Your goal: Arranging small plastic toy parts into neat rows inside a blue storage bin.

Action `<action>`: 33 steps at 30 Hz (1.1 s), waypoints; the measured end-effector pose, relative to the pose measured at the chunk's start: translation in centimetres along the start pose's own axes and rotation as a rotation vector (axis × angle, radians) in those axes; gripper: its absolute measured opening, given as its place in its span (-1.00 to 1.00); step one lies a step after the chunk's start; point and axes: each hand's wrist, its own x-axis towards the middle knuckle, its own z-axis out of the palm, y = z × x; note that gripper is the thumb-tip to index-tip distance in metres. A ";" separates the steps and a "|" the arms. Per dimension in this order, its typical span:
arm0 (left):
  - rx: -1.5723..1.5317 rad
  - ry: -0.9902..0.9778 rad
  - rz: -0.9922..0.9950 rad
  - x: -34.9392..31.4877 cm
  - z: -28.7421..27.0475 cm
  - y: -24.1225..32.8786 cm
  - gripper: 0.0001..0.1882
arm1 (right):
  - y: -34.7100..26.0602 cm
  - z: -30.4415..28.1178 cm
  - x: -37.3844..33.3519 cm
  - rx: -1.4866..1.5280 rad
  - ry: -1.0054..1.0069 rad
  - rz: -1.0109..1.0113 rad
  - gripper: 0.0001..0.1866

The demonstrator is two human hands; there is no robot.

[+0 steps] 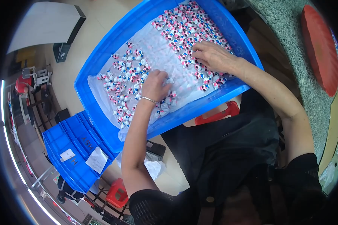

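A blue plastic bin lined with white sheeting holds many small white figurines with pink and blue paint. One group of figurines lies loosely on the left; a denser group lines the right side. My left hand, a bracelet at its wrist, curls at the loose group's edge, with a small white figurine by its fingertips. Over the dense group, my right hand bends its fingers down, fingertips close together among the figurines. Anything pinched in the right hand is hidden.
Stacked blue crates with paper labels stand left of the bin. Red stools show below it, one partly under its near edge. A speckled grey countertop with a red tray runs along the right.
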 end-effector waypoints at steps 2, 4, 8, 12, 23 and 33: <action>0.134 -0.034 0.011 0.1 0.8 1.0 -0.77 | -0.7 -0.2 0.2 -0.007 -0.002 0.005 -0.77; 0.186 -0.055 -0.042 0.2 1.1 1.5 -0.78 | -1.0 -0.5 0.2 -0.017 -0.008 0.011 -0.79; 0.132 -0.080 -0.020 0.1 0.8 1.1 -0.67 | -0.8 -0.9 -0.6 -0.053 0.013 -0.002 -0.76; -0.937 -0.011 -0.249 0.3 2.1 1.0 -0.64 | -0.6 -0.8 -0.8 -0.042 0.004 0.000 -0.76; -0.883 0.060 -0.276 2.7 7.1 2.7 -0.85 | -2.3 -0.9 -1.0 0.086 -0.344 -0.088 -0.81; -0.050 0.103 0.109 3.2 3.1 6.4 -0.69 | -3.0 -0.7 -1.2 -0.152 -0.439 -0.110 -0.77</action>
